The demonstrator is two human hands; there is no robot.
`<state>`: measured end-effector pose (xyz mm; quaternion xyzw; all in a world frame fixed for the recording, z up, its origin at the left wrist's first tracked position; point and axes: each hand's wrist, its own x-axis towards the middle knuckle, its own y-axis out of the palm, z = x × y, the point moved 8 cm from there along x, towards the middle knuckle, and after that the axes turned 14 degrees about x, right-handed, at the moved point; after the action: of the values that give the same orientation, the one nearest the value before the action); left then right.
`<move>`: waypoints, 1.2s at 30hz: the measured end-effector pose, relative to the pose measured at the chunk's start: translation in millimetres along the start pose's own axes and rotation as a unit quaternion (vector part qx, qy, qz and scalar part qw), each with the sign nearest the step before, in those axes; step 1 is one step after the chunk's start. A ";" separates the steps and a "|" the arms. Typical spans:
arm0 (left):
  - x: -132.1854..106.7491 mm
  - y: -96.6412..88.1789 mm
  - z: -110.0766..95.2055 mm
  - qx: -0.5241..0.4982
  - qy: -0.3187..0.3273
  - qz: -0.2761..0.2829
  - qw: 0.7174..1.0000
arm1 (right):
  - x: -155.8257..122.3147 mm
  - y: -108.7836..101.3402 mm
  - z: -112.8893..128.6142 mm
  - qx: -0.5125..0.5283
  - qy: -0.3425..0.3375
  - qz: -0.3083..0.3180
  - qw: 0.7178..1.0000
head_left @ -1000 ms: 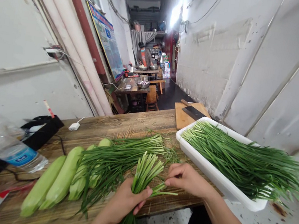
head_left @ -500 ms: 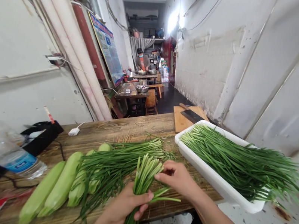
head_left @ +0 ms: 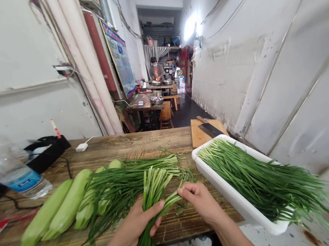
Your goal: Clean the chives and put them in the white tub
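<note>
A bunch of garlic chives (head_left: 154,186) stands upright in my left hand (head_left: 139,223), its pale stem ends up and green leaves hanging below the table's edge. My right hand (head_left: 199,199) pinches the tips of a few stems that lean out from the bunch to the right. Behind my left hand, a loose pile of chives (head_left: 134,172) lies on the wooden table (head_left: 168,138), partly over several light green zucchini (head_left: 69,199). On the right, more chives (head_left: 255,179) fill a long white plastic tub (head_left: 224,197).
A cleaver (head_left: 210,129) rests on a wooden cutting board (head_left: 201,135) at the table's far end. At left lie a water bottle (head_left: 15,176), a black box (head_left: 44,152) and a white plug (head_left: 82,146). Another person (head_left: 156,71) stands at a table in the background.
The bunch has tipped slightly left in my left hand. My right hand has moved a little right and down, drawing a few stems away from the bunch.
</note>
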<state>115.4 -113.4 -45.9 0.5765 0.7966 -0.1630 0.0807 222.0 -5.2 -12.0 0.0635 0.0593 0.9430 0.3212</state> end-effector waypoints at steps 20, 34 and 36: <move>2.4 14.1 -0.1 0.045 0.010 0.029 0.999 | -11.7 -6.7 15.5 -0.046 -0.045 0.001 0.998; -1.7 3.9 -7.1 0.121 0.049 0.006 0.991 | 0.0 -22.2 8.4 0.100 -0.042 -0.098 0.989; -2.8 -0.5 -2.5 0.117 0.040 -0.001 0.992 | 3.6 -41.6 2.2 0.102 -0.055 -0.173 0.978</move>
<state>115.9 -115.1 -42.6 0.5874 0.7750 -0.2322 -0.0195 244.4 29.9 -15.9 0.1370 0.1474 0.8573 0.4738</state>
